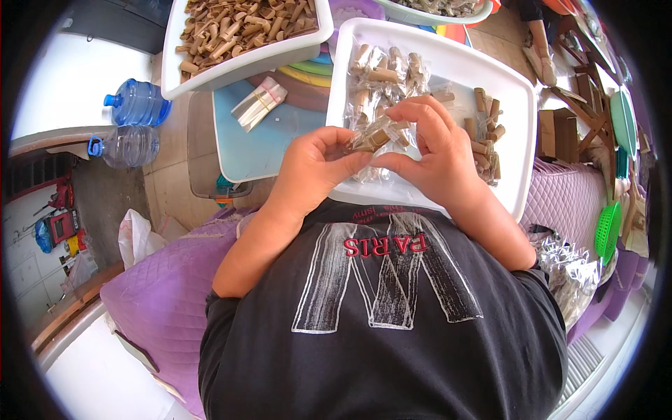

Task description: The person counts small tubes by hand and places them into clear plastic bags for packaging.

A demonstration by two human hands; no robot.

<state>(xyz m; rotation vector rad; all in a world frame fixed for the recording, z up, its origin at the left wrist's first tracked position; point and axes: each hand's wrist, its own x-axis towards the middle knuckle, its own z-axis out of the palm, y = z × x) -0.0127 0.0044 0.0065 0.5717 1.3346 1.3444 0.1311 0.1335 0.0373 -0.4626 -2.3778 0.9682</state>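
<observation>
Between my two hands is a small clear plastic packet [379, 137] with brown tube-like pieces inside. My left hand [315, 164] is closed in a pinch on its left end. Thumb and fingers of my right hand [437, 150] close on its right end, partly hiding it. The packet is over a wide white tray [507, 84]. Similar clear-wrapped packets [378, 77] lie in the tray's left part, beyond my hands. More brown pieces [488, 122] sit in a cluster at its right, some in shiny plastic.
A white bin [280, 61] heaped with brown curved pieces [234, 31] stands far left. A bundle of flat clear bags [259, 103] lies on a light blue board [248, 150]. Large water bottles [138, 103] are at the left, purple quilted seating [161, 294] beside me, and a green basket [607, 231] right.
</observation>
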